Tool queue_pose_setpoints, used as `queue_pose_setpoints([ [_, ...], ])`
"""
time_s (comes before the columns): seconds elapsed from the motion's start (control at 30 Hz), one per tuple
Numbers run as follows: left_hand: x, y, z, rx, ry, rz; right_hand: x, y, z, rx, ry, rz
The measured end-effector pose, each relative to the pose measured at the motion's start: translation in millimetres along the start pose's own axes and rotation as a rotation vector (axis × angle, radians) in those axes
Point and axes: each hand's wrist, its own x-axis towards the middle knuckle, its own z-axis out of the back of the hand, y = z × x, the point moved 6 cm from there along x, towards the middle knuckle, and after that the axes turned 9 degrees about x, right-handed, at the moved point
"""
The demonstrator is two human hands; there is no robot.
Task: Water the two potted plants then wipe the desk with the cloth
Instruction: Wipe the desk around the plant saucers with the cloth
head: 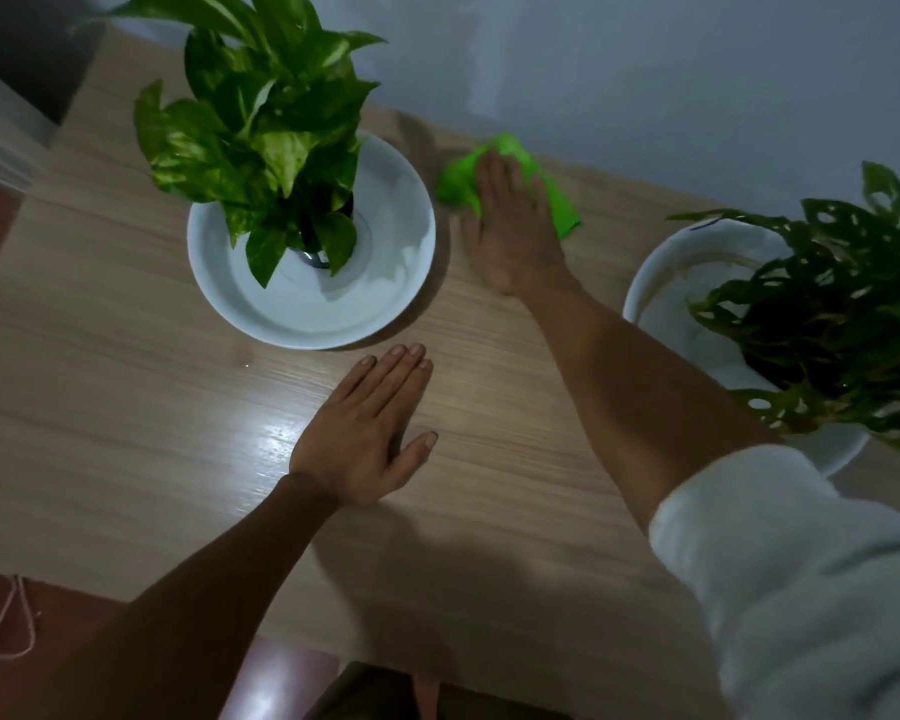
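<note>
Two white dishes sit on the wooden desk [126, 356], each carrying one potted plant. The left dish [385, 210], just beyond the left hand's fingertips and to the left of the right hand, holds a small dark pot with a bright variegated plant [245, 122]. The right dish [661, 283], to the right of the right forearm, holds a dark plant with holed leaves [832, 314] that hides its pot. There is one green cloth [500, 168], lying far back on the desk between the two dishes, near the wall. The right hand [510, 226] lies flat and fully open on it, palm down, fingers pressing on the cloth, with cloth showing on both sides. The left hand [365, 433] is also spread flat on the bare desk, fingers together and thumb out, grasping nothing, nearer the person than the cloth. A pale sleeve [780, 563] is pushed up the right arm.
</note>
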Motion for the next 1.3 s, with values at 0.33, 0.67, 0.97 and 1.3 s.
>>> queue_pose_setpoints([
  [0.33,0,1,-1,-0.007,-0.003,0.007,27,9,5,0.029,0.035,0.028],
  [0.67,-1,1,-2,-0.01,0.001,-0.007,-13,19,-1,0.019,0.128,0.317],
  [0.97,-20,1,17,-0.096,-0.147,0.082,-144,60,-34,0.016,0.108,0.169],
  [1.3,-115,138,43,-0.051,0.027,0.467,-140,72,-40,0.088,-0.031,-0.141],
])
